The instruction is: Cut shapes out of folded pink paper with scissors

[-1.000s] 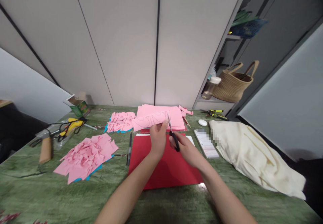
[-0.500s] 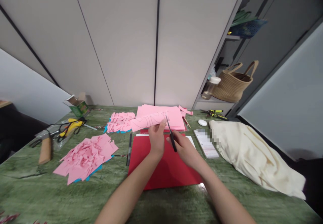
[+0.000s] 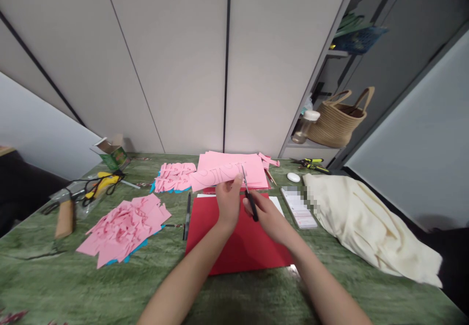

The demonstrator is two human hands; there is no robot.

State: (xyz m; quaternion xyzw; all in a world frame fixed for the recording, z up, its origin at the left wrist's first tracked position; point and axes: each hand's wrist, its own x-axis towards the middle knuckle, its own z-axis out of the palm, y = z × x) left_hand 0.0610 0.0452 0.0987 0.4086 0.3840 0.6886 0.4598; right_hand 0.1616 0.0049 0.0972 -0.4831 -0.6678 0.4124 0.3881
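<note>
My left hand (image 3: 229,202) pinches the right part of a pink paper strip (image 3: 210,176) with drawn letter-like outlines. In my right hand (image 3: 266,213) is a pair of scissors (image 3: 250,203) with black handles, its blades pointing up at the strip's right end, close to my left thumb. Beneath both hands lies a red sheet (image 3: 208,232), with white paper showing at its back edge. Behind the strip is a stack of pink sheets (image 3: 252,161).
At the left lie a pile of pink scraps (image 3: 128,227), cut pink pieces (image 3: 174,176), a yellow-handled tool (image 3: 104,183) and a small box (image 3: 115,154). A phone (image 3: 298,207), a white oval object (image 3: 293,177), pliers (image 3: 311,164) and cream cloth (image 3: 366,222) are at the right.
The scissors and my right hand have shifted very slightly, with the blades near the strip's right end. My left hand keeps its hold on the strip.
</note>
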